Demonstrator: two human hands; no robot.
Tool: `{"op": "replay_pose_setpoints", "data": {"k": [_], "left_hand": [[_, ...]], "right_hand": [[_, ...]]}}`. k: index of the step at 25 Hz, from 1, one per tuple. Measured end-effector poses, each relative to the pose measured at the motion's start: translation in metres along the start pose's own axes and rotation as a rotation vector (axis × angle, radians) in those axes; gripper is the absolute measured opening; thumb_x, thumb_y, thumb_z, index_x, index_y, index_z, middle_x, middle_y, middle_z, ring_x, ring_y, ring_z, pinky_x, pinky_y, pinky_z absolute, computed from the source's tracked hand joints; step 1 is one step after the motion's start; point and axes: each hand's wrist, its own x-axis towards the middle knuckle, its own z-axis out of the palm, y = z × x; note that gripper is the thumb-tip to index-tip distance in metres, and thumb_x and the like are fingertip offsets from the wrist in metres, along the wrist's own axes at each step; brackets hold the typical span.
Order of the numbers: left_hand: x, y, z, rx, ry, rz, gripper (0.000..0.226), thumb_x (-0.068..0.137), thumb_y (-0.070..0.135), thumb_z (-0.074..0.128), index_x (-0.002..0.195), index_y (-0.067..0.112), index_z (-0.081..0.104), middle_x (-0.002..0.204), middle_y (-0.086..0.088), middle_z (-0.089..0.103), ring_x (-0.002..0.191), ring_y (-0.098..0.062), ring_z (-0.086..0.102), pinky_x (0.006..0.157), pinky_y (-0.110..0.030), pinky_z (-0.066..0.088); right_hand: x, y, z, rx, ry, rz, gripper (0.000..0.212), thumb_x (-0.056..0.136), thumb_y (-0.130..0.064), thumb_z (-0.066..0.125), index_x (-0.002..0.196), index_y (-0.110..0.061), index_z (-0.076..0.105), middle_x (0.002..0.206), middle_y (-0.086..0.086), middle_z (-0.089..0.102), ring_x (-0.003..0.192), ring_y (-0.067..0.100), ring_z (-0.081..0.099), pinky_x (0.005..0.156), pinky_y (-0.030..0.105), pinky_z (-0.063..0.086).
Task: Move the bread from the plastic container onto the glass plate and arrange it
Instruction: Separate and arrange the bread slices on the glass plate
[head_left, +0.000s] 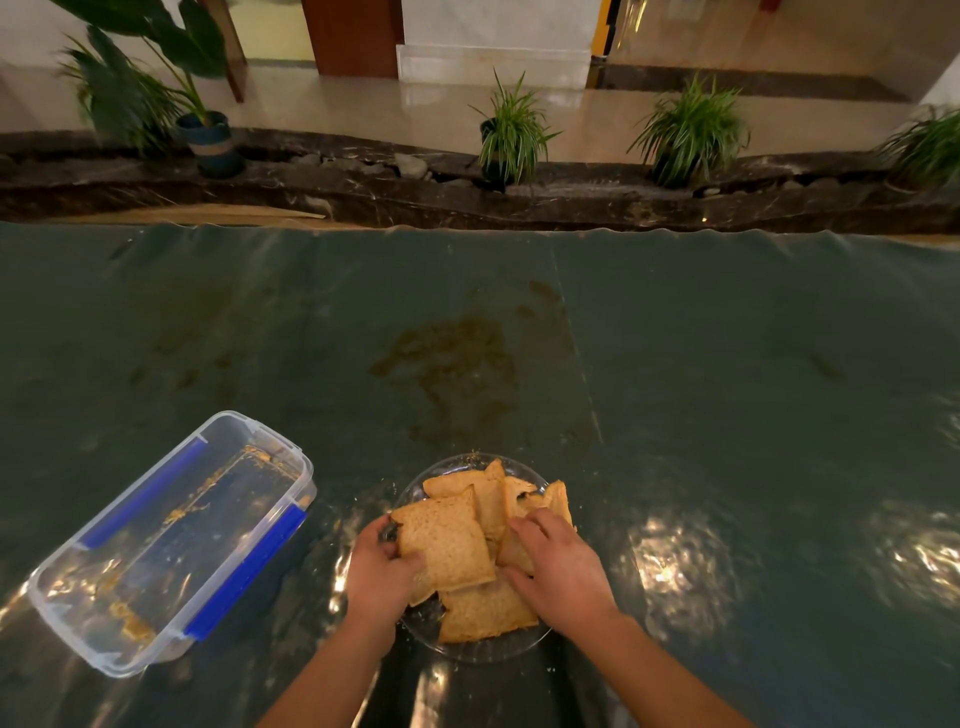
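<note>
On the dark green plastic-covered bench (675, 364), straight in front of me, the round clear glass plate (470, 652) already carries the toasted, golden-brown square bread slices (447, 545) — a loose, overlapping heap of them. The long clear plastic container with blue clip handles (171, 540) lies well apart at about nine o'clock from the plate, its long axis running from seven toward one o'clock, and it looks emptied but for crumbs along the bottom.

My left hand (382, 566) is at the plate's nine o'clock edge, fingers curled around the left side of the topmost slice, thumb on top of it — I judge it a real hold, not just a touch. My right hand (558, 566) lies at three o'clock, fingers spread and laid flat on the slices beneath; whether it pinches one or only steadies the pile I cannot tell.

The top slice sits square between my two hands, its near corner pointing to five o'clock, and it is tilted, propped on its neighbours. So moving looks done and arranging is what remains — the left hand is the one placed to shift that slice, most likely toward the barer near rim at six o'clock, where one slice lies flat.
</note>
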Motion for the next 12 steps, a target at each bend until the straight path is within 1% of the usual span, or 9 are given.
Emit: {"op": "replay_pose_setpoints", "data": {"k": [1,3,4,5,6,7,9,10,12], "left_hand": [[0.001,0.0,0.001,-0.013,-0.003,-0.011,0.073,0.076,-0.005,0.069,0.141,0.017,0.042,0.089,0.008,0.062,0.078,-0.012,0.063,0.058,-0.031,0.05],[0.003,0.0,0.002,-0.024,0.001,-0.022,0.073,0.076,-0.004,0.069,0.14,0.019,0.042,0.09,0.006,0.063,0.078,-0.014,0.064,0.058,-0.032,0.05],[0.004,0.001,0.002,-0.02,0.006,-0.022,0.073,0.076,-0.003,0.07,0.139,0.019,0.043,0.089,0.007,0.063,0.076,-0.014,0.064,0.057,-0.031,0.05],[0.005,0.001,0.003,-0.014,0.013,-0.022,0.073,0.075,-0.003,0.07,0.139,0.02,0.043,0.087,0.008,0.063,0.075,-0.014,0.064,0.058,-0.032,0.05],[0.005,0.001,0.003,-0.009,0.017,-0.02,0.074,0.074,-0.002,0.07,0.139,0.02,0.043,0.086,0.008,0.064,0.076,-0.015,0.065,0.059,-0.033,0.051],[0.006,0.001,0.003,-0.007,0.018,-0.018,0.074,0.074,-0.002,0.07,0.139,0.021,0.043,0.087,0.008,0.064,0.076,-0.015,0.065,0.06,-0.033,0.051],[0.007,-0.001,0.004,-0.013,0.007,-0.021,0.074,0.073,-0.002,0.07,0.139,0.02,0.043,0.088,0.01,0.063,0.077,-0.014,0.065,0.06,-0.032,0.051],[0.008,-0.002,0.003,-0.018,0.0,-0.019,0.074,0.073,-0.003,0.069,0.138,0.02,0.043,0.088,0.01,0.063,0.079,-0.014,0.066,0.062,-0.033,0.052],[0.009,-0.003,0.003,-0.023,-0.008,-0.014,0.074,0.074,-0.003,0.069,0.139,0.02,0.043,0.09,0.011,0.064,0.08,-0.016,0.068,0.064,-0.035,0.055]], "right_hand": [[0.0,0.0,-0.001,0.0,0.039,-0.008,0.043,0.084,-0.041,0.063,0.124,-0.025,0.058,0.119,-0.007,0.058,0.107,0.014,0.057,0.077,0.032,0.057],[-0.004,-0.001,0.0,0.014,0.153,-0.044,0.023,0.082,-0.026,0.069,0.105,-0.022,0.07,0.1,-0.007,0.067,0.09,0.014,0.065,0.064,0.031,0.059],[-0.006,-0.001,0.001,0.016,0.202,-0.068,0.016,0.08,-0.021,0.073,0.096,-0.021,0.072,0.093,-0.008,0.069,0.084,0.013,0.066,0.059,0.029,0.058],[-0.009,0.0,0.003,0.022,0.231,-0.087,0.014,0.079,-0.02,0.075,0.092,-0.022,0.072,0.091,-0.01,0.068,0.081,0.011,0.066,0.057,0.027,0.058],[-0.011,0.002,0.004,0.037,0.227,-0.094,0.015,0.079,-0.022,0.075,0.093,-0.023,0.071,0.094,-0.011,0.067,0.083,0.01,0.064,0.058,0.026,0.058],[-0.012,0.003,0.005,0.048,0.203,-0.087,0.019,0.08,-0.027,0.073,0.098,-0.024,0.068,0.099,-0.012,0.065,0.089,0.009,0.062,0.062,0.025,0.057],[-0.01,0.003,0.005,0.024,0.154,-0.063,0.031,0.079,-0.036,0.07,0.107,-0.026,0.062,0.109,-0.011,0.061,0.097,0.009,0.058,0.07,0.025,0.057],[-0.007,0.002,0.005,0.002,0.154,-0.056,0.034,0.079,-0.036,0.072,0.108,-0.025,0.062,0.108,-0.01,0.062,0.097,0.011,0.058,0.071,0.027,0.058],[-0.002,0.0,0.005,0.007,0.19,-0.047,0.028,0.076,-0.027,0.078,0.101,-0.021,0.067,0.099,-0.007,0.066,0.089,0.013,0.063,0.063,0.03,0.059]]}}
